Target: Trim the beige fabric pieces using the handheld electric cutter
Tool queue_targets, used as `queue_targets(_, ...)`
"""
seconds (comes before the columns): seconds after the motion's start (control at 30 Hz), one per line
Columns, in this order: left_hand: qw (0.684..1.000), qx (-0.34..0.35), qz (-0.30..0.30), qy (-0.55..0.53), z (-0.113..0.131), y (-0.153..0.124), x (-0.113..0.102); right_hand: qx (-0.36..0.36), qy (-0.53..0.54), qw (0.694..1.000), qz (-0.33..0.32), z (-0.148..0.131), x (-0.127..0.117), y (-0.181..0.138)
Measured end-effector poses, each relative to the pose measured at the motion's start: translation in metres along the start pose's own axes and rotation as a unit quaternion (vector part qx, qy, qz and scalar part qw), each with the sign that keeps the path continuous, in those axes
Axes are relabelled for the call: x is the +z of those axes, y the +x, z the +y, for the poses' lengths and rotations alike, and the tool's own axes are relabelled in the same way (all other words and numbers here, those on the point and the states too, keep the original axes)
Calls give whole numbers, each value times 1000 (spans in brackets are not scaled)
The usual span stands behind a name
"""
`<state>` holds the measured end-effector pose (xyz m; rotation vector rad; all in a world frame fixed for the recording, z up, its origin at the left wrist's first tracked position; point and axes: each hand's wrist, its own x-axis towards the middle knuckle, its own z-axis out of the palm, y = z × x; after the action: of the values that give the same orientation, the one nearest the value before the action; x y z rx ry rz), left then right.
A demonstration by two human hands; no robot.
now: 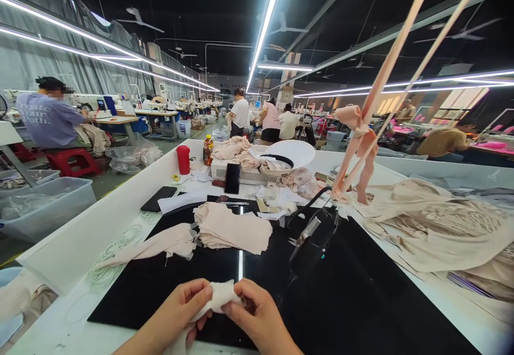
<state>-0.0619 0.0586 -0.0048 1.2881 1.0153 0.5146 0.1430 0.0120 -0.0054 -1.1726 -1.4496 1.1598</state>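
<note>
My left hand (179, 312) and my right hand (261, 320) are together at the near edge of the table, both pinching a small piece of pale cloth (219, 295) between thumb and fingers. They hover over a black mat (341, 296). Farther out on the mat lie a stack of cut beige fabric pieces (233, 227) and a loose beige piece (160, 243). A black iron-like tool (315, 229) sits to the right of the stack.
A heap of beige fabric (433, 226) covers the right side. Pink straps (361, 135) hang from above. A white basket (241, 170), phone (232, 178), red cup (183, 159) and bottle (208, 150) stand at the back. People work at tables beyond.
</note>
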Motion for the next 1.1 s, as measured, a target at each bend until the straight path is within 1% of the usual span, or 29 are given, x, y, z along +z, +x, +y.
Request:
queue_targets(0.07, 1000, -20, -12, -6, 0, -2, 4, 0, 18, 1000, -14, -3, 1, 0)
queue_targets(0.1, 1000, -18, -12, -9, 2, -3, 5, 4, 26, 999, -21, -4, 1, 0)
queue_targets(0.17, 1000, 13, -3, -10, 9, -6, 6, 18, 37, 999, -30, -6, 1, 0)
queue_targets(0.23, 998, 56, 21, 0, 19, -8, 3, 37, 41, 998, -33, -7, 0, -2)
queue_targets(0.3, 996, 78, 38, 10, 25, -9, -1, 56, 38, 997, -38, -8, -2, -4)
queue_targets(0.37, 997, 64, 40, 0, 28, -11, -4, 68, 42, 995, -54, -7, -2, -7)
queue_targets(0.47, 999, 27, 17, -25, 28, -15, -2, 81, 49, 991, -94, -5, -3, -13)
queue_targets(0.57, 999, 22, 4, -28, 31, -19, 3, 91, 3, 989, -115, -1, -9, -22)
queue_targets(0.67, 999, 40, 14, -21, 38, -22, 7, 85, -109, 984, -111, 0, -25, -29)
queue_targets(0.73, 998, 52, 12, -17, 44, -24, 8, 87, -154, 978, -111, -4, -38, -30)
queue_targets(0.8, 998, 58, -6, -17, 48, -27, 10, 101, -159, 979, -82, -11, -49, -29)
queue_targets(0.87, 998, 59, -34, -19, 51, -28, 12, 92, -133, 986, -51, -19, -54, -25)
queue_targets(0.9, 997, 58, -48, -20, 52, -29, 13, 78, -112, 990, -44, -21, -53, -23)
queue_targets(0.97, 995, 63, -69, -23, 53, -30, 16, 45, -64, 995, -60, -24, -44, -19)
queue_targets(1.03, 994, 75, -75, -24, 53, -30, 18, 26, -26, 994, -103, -21, -31, -16)
queue_targets(1.1, 994, 85, -70, -23, 53, -29, 19, 34, 4, 989, -146, -15, -17, -16)
